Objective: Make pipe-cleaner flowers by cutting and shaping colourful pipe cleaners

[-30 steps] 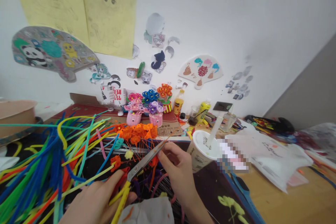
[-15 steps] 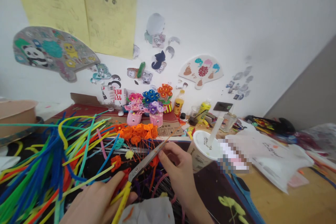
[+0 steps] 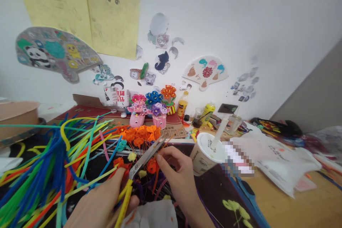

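Pipe cleaners (image 3: pixel 40 164) sprawl along the surface's left edge. Flower pots (image 3: pixel 137 120) stand on a box (image 3: pixel 173 130) by the back edge, a bottle (image 3: pixel 182 106) just right of them. A cup (image 3: pixel 204 153) sits mid-surface, a bag (image 3: pixel 278 160) toward the right edge.

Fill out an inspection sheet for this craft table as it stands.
Surface: wooden table, partly under a dark mat.
Job's things: yellow-handled scissors; small orange flower on a stem, by the blades.
Clutter: loose pipe cleaners, bunch of orange blooms, paper cup with straw, white bag, potted craft flowers.
Hands: left hand grips the scissors; right hand pinches the small orange flower.
Cables: nothing seen.
Surroundings: white wall with yellow sheets, paper fans, stickers.
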